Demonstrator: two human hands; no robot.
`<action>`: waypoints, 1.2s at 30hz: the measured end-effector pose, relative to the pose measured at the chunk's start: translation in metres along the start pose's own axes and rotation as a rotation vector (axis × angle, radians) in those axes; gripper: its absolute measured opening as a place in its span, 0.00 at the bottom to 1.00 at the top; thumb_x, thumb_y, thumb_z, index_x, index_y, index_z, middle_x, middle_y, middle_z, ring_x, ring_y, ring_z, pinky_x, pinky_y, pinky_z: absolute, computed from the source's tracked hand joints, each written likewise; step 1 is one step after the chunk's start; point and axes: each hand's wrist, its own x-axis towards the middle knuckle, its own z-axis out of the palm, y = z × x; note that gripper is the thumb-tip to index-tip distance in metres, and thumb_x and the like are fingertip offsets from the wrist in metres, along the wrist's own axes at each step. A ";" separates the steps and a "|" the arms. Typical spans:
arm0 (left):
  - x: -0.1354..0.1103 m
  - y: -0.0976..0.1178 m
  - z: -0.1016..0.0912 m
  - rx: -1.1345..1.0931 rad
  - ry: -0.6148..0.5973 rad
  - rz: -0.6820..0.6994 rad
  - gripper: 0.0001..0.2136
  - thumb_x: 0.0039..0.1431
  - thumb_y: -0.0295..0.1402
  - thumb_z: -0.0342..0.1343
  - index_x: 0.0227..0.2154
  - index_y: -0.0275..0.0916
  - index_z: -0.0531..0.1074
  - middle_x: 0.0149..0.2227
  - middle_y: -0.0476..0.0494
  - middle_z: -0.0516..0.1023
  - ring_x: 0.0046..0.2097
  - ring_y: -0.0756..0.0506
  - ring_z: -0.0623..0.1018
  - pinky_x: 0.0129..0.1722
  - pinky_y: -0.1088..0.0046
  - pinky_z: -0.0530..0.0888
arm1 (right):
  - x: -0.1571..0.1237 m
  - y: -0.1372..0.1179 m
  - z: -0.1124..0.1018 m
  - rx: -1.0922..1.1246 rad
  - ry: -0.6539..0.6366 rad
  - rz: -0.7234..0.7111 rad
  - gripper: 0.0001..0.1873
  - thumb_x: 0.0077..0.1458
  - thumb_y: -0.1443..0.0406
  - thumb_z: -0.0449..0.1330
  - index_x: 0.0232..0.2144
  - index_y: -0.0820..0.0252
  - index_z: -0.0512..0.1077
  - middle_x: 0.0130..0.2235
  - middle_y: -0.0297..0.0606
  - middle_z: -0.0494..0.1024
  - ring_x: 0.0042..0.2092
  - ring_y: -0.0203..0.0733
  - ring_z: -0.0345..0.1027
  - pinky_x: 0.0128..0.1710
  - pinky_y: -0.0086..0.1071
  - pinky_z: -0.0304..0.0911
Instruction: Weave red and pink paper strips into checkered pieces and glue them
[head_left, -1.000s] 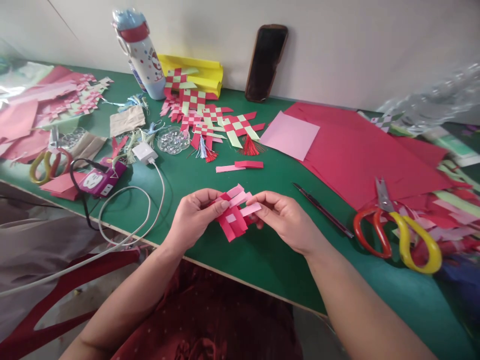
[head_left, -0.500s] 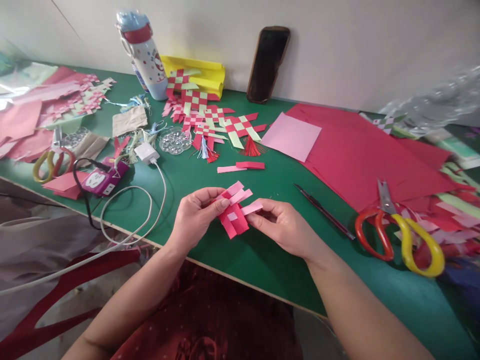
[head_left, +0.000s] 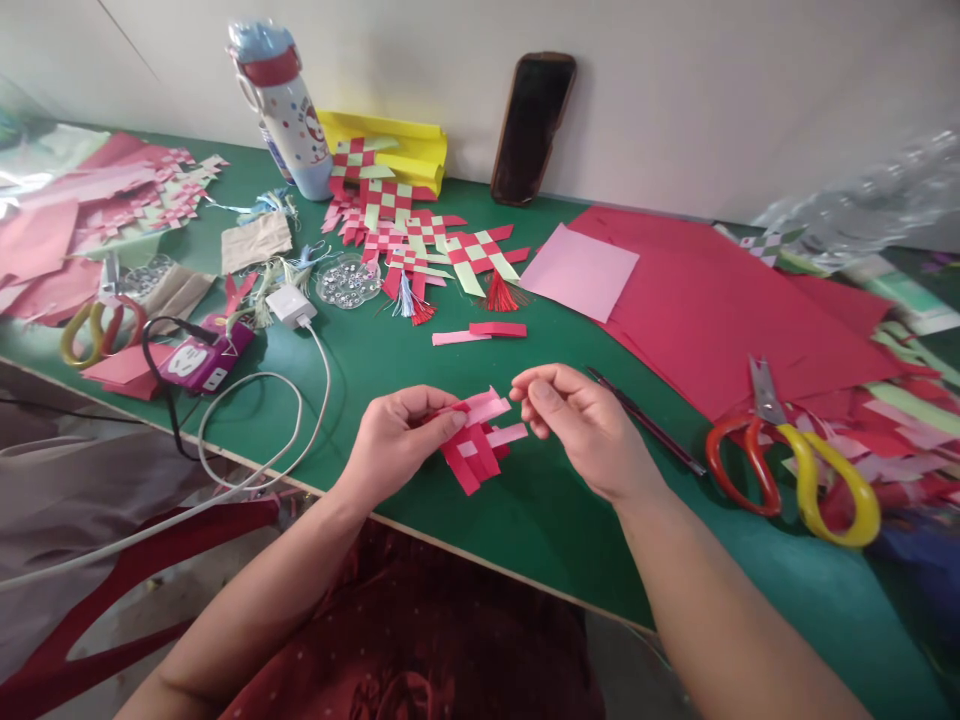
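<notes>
My left hand (head_left: 395,440) is closed on a small woven piece of red and pink paper strips (head_left: 478,440), held just above the green table (head_left: 465,520). My right hand (head_left: 581,425) hovers to the right of the piece, fingers loosely curled with thumb and forefinger near each other, apart from the strips; I see nothing in it. Two loose strips, one pink and one red (head_left: 480,332), lie on the table beyond the hands.
Finished woven pieces with tassels (head_left: 420,235) lie by a bottle (head_left: 285,105) and yellow paper (head_left: 394,145). A phone (head_left: 532,125) leans on the wall. Red sheets (head_left: 712,300), pink sheet (head_left: 579,270), a pen (head_left: 645,420), scissors (head_left: 795,460), charger and cable (head_left: 289,305), second scissors (head_left: 94,325).
My right hand has let go of the pink strip and lifted slightly up and to the right. The woven piece has dropped a little lower in my left hand.
</notes>
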 end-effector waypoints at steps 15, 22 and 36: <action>-0.005 0.004 0.012 0.302 -0.141 0.012 0.09 0.57 0.38 0.57 0.31 0.38 0.76 0.25 0.51 0.73 0.25 0.53 0.66 0.25 0.80 0.63 | -0.006 -0.006 0.012 -0.220 -0.115 -0.134 0.09 0.60 0.61 0.56 0.29 0.56 0.70 0.37 0.35 0.76 0.38 0.39 0.70 0.37 0.31 0.64; -0.004 0.011 0.016 0.372 -0.114 0.051 0.11 0.59 0.38 0.55 0.29 0.37 0.76 0.25 0.51 0.73 0.26 0.53 0.67 0.25 0.79 0.62 | -0.007 -0.006 0.012 -0.236 -0.132 -0.150 0.09 0.61 0.62 0.56 0.28 0.56 0.70 0.36 0.34 0.75 0.38 0.38 0.69 0.38 0.31 0.64; -0.001 0.009 0.016 0.379 -0.130 0.101 0.09 0.58 0.30 0.50 0.23 0.36 0.69 0.22 0.54 0.65 0.26 0.54 0.62 0.25 0.81 0.59 | -0.006 -0.002 0.013 -0.230 -0.115 -0.151 0.08 0.60 0.63 0.57 0.29 0.56 0.71 0.35 0.32 0.75 0.36 0.35 0.68 0.36 0.29 0.63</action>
